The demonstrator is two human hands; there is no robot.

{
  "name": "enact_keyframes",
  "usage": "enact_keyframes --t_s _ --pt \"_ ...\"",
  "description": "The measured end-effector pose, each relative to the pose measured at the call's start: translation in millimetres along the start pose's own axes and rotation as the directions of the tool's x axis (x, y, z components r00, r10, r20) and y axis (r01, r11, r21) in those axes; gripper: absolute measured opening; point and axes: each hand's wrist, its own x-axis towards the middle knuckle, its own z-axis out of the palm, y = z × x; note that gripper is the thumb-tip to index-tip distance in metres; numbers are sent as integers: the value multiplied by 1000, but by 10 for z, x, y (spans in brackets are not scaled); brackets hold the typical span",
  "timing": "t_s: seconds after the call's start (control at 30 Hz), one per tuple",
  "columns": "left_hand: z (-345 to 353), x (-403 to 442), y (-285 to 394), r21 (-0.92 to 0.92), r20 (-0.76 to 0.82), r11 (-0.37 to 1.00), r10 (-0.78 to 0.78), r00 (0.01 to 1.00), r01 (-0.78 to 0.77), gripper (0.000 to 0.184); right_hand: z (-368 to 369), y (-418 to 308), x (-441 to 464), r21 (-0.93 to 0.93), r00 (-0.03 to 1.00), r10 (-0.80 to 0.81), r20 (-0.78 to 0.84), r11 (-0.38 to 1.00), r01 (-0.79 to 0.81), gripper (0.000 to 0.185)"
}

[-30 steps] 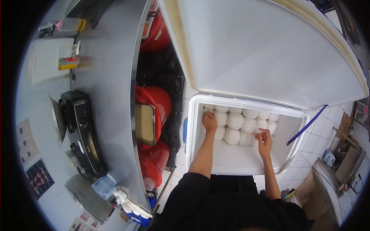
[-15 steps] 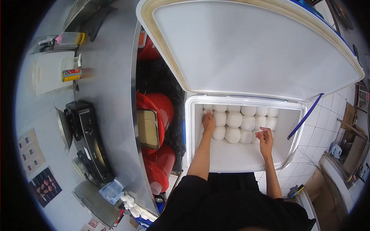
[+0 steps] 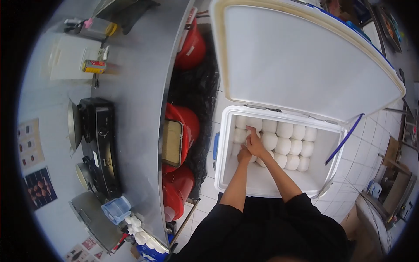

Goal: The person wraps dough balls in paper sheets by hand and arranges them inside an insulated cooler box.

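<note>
Rows of round white balls (image 3: 283, 146) sit in a deep white chest (image 3: 323, 192), packed against its far side. My left hand (image 3: 244, 154) is low over the left end of the rows, its fingertips hard to make out among the balls. Just above and to the right of it, my right hand (image 3: 255, 144) reaches over the balls with its fingers apart, the forefinger stretched toward the upper left. The two hands are close together, and they partly cover the balls beneath them.
The chest's raised lid (image 3: 301, 61) leans away at the back, with a purple strap (image 3: 345, 142) at its right. To the left stands a steel counter (image 3: 135, 100) with a black stove (image 3: 102, 144). Red tubs (image 3: 179, 187) and a rectangular tray (image 3: 172, 143) are beneath its edge.
My right hand has moved left across the balls to beside my left hand. My left hand has come down toward the near side of the rows. The view has shifted a little.
</note>
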Motion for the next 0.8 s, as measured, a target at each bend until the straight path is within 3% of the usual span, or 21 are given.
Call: enact_keyframes --t_s 0.07,0.1,0.13,0.2,0.3,0.37,0.4,0.43,0.47,0.5,0.53,0.57,0.6,0.63,0.67,0.7,0.73,0.77,0.8 --pt "421 593 -571 -86 -42 962 257 965 -260 55 149 95 133 -114 1000 0 -21 993 -3 61" --pt "434 648 -606 -152 -13 942 300 954 -298 55 190 188 182 -147 999 -26 -29 989 22 67" --pt "440 695 -635 -219 16 918 342 940 -330 56 221 298 184 -180 998 -48 -34 983 41 73" --pt "-47 176 -162 -391 195 899 293 936 -200 53 262 443 165 -127 996 -84 -22 989 81 69" --pt "-307 -456 224 -134 177 860 510 842 -492 48 72 799 315 29 985 -167 33 986 167 60" --pt "-887 -931 313 66 115 795 595 796 -603 44 -150 1108 391 181 974 -161 157 974 132 49" --pt "-1467 -1677 357 -170 -9 821 551 834 -544 50 -239 909 287 137 971 -133 198 985 107 45" --pt "-1610 -1929 102 -368 -24 707 642 766 -604 56 -286 916 287 62 951 -249 185 968 241 41" --pt "-1727 -2147 -180 -536 -75 547 728 682 -643 62 -238 644 199 88 964 -253 83 965 246 38" --pt "-2060 -2523 -462 -788 55 459 716 696 -410 66 -264 358 81 136 960 -276 38 954 269 36" --pt "-2387 -2970 -845 -942 158 310 745 648 -127 70 -188 164 -15 113 933 -346 -95 928 355 34" --pt "-2624 -3328 -1321 -951 108 270 743 661 -149 76 -110 -51 -78 68 905 -376 -198 916 396 33" --pt "-2695 -3570 -1870 -965 -24 177 672 740 -191 79 81 -347 -229 17 834 -451 -316 877 481 33" --pt "-2740 -3818 -2407 -947 -172 170 451 876 -273 77 276 -681 -375 -144 751 -525 -399 845 515 33" --pt "-2631 -3982 -3017 -919 -343 133 197 918 -372 75 572 -1030 -572 -199 675 -561 -479 818 539 33" --pt "-2544 -4200 -3585 -871 -485 101 -16 874 -482 67 928 -1348 -766 -207 648 -587 -485 797 567 33" --pt "-2277 -4267 -4188 -838 -539 144 -368 758 -526 61 1309 -1605 -953 -217 619 -608 -497 778 590 32" --pt "-2054 -4396 -4729 -770 -556 161 -644 525 -618 49 1785 -1795 -1073 -110 581 -685 -439 683 722 31" --pt "-1836 -4494 -5321 -761 -533 286 -788 309 -583 41 2221 -2066 -1369 -215 629 -716 -304 694 687 29"
